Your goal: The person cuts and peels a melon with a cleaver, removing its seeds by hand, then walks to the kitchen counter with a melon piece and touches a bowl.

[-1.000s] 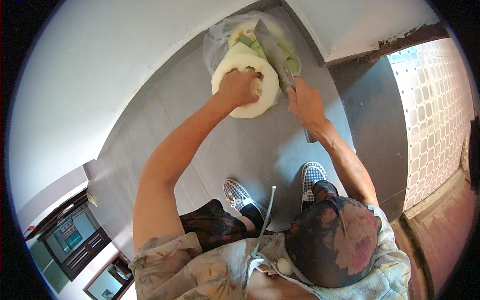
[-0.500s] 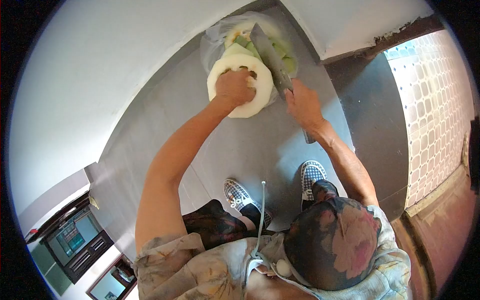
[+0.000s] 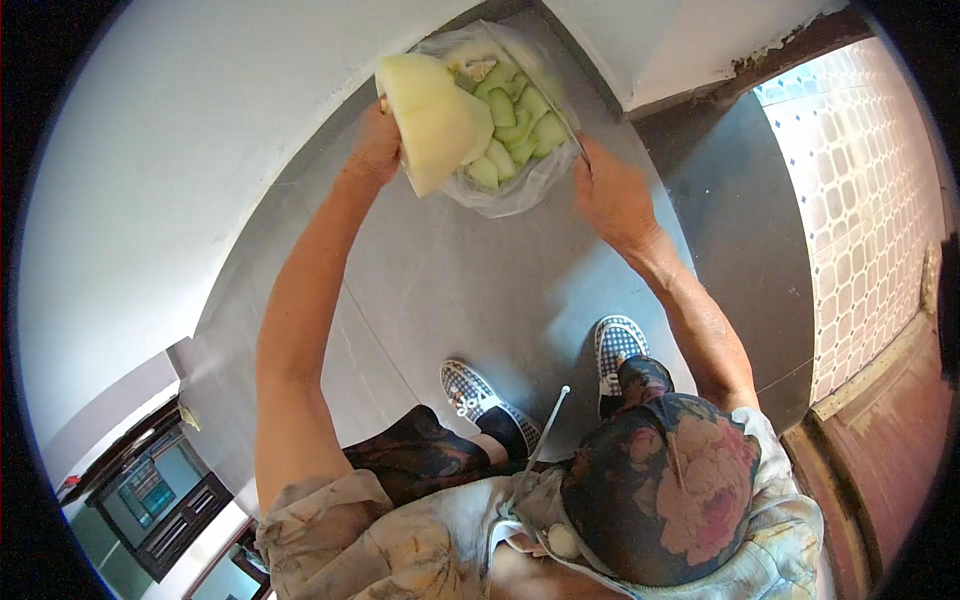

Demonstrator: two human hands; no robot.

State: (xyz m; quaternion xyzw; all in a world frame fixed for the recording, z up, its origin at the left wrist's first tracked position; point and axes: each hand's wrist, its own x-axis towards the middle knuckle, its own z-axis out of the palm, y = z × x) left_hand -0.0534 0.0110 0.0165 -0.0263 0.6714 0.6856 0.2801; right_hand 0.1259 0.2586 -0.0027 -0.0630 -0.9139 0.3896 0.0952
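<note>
A large pale, peeled melon piece (image 3: 425, 120) is tilted on its side, its outer surface turned toward the right. My left hand (image 3: 376, 143) grips it at its left end, some fingers hidden behind the rim. My right hand (image 3: 614, 192) is closed round a knife (image 3: 540, 88), whose blade is seen nearly edge-on and points up and left; the handle is hidden by the hand. Between the hands, a clear plastic bag (image 3: 500, 205) lies open on the floor with several green peel pieces (image 3: 515, 120) in it.
Grey floor tiles (image 3: 430, 270) lie below the bag. White walls stand at the left and top, with a wall corner (image 3: 625, 105) close beyond the knife. Two checkered shoes (image 3: 480, 392) are on the floor. A tiled wall (image 3: 860, 190) is at the right.
My left hand has moved left and up, turning the melon piece from facing me onto its side and uncovering the peels. The knife has turned edge-on, still in my right hand.
</note>
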